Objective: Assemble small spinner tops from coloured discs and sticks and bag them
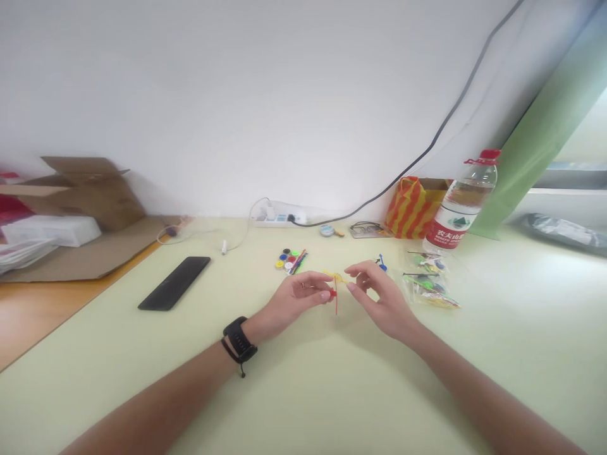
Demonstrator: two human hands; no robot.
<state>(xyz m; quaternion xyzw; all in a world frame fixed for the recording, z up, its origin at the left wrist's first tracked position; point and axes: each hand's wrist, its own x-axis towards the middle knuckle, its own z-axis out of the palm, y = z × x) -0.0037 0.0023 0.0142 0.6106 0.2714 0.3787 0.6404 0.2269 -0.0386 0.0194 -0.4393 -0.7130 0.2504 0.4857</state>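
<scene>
My left hand [306,294] is closed, with thumb and fingertips pinching a small red plastic piece [333,293]. A thin red stick [336,306] stands roughly upright just beside that piece. Above it, a thin yellow plastic piece [337,277] lies across the gap between my hands. My right hand [379,297] is at the yellow piece's right end, thumb and index fingertip apart; whether the thumb touches the yellow piece is hard to tell. Beyond my hands lie several coloured discs [286,260] and a bundle of coloured sticks [298,262]. A blue piece [382,262] sits behind my right hand.
Clear bags of coloured parts [431,287] lie to the right, before a water bottle [458,212] and a striped bag [412,208]. A black phone-like slab [174,283] rests at left, near an open cardboard box [95,196]. A power strip [279,216] runs along the wall.
</scene>
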